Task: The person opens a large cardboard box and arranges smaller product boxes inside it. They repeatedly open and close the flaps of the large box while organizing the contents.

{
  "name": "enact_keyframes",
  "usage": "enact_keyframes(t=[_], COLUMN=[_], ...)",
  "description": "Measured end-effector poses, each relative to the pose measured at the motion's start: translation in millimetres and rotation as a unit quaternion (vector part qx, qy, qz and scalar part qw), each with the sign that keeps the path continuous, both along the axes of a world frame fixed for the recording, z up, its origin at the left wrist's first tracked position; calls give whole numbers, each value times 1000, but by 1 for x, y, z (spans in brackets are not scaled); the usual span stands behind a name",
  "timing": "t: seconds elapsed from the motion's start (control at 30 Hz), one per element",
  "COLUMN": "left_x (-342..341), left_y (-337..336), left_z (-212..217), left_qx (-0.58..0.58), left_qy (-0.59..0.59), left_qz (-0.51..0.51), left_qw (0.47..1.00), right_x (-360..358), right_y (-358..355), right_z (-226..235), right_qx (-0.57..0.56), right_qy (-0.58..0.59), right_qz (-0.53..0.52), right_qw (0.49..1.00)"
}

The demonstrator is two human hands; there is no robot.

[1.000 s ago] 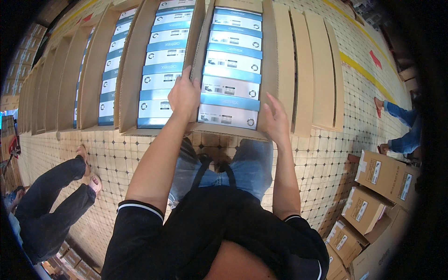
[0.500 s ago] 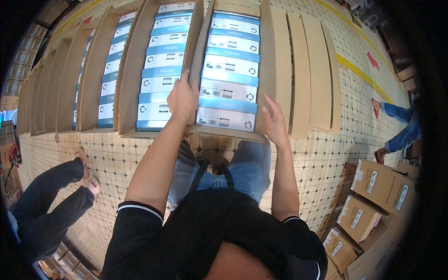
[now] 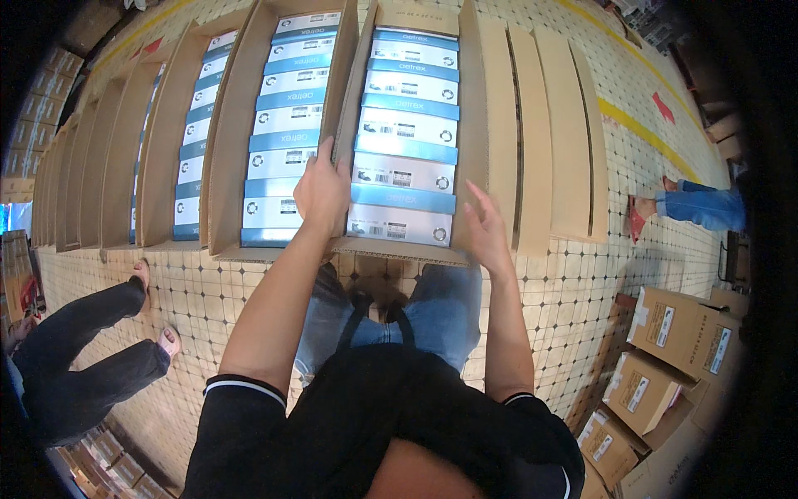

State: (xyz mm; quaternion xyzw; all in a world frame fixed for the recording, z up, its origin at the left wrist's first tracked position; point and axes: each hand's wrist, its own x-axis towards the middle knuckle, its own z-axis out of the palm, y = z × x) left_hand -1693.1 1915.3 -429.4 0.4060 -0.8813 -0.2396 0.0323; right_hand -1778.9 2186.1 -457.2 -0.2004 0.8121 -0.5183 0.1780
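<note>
An open cardboard carton [image 3: 399,252] stands in front of me, holding one row of several white shoe boxes with blue lids [image 3: 403,175]. My left hand [image 3: 322,193] is at its left wall, next to the neighbouring carton [image 3: 226,158]; thumb and index finger straddle the cardboard edge, and the other fingers are curled and partly hidden. At the right wall of the same carton is my right hand [image 3: 486,229], its fingers stretched and apart with nothing between them. The neighbouring carton holds similar shoe boxes [image 3: 287,121].
More open cartons [image 3: 158,150] line up to the left, some with shoe boxes. Tan cardboard flaps [image 3: 532,141] lie on the right. Closed cartons [image 3: 665,333] are stacked at lower right. One person's legs [image 3: 91,349] are at left, another's [image 3: 702,204] at right, on the tiled floor [image 3: 573,308].
The cartons sit slightly lower in the picture. My hands stay at the carton's two sides, the right one shifting a little. The person at right has stepped, and the one at left has moved their feet.
</note>
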Motion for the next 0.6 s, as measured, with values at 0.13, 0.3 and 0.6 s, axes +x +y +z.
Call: enact_keyframes(t=[0.13, 0.3, 0.6], left_x=[0, -1, 0], left_y=[0, 1, 3], left_z=[1, 1, 6], left_qx=[24, 18, 30], left_qy=[-4, -5, -6], left_qz=[14, 10, 10], left_qw=[1000, 1000, 999], right_x=[-1, 1, 1], right_y=[1, 2, 4], right_z=[-1, -2, -12], right_qx=[3, -44, -40], right_qy=[1, -37, 6], right_qz=[11, 3, -1], right_qw=[1000, 998, 999])
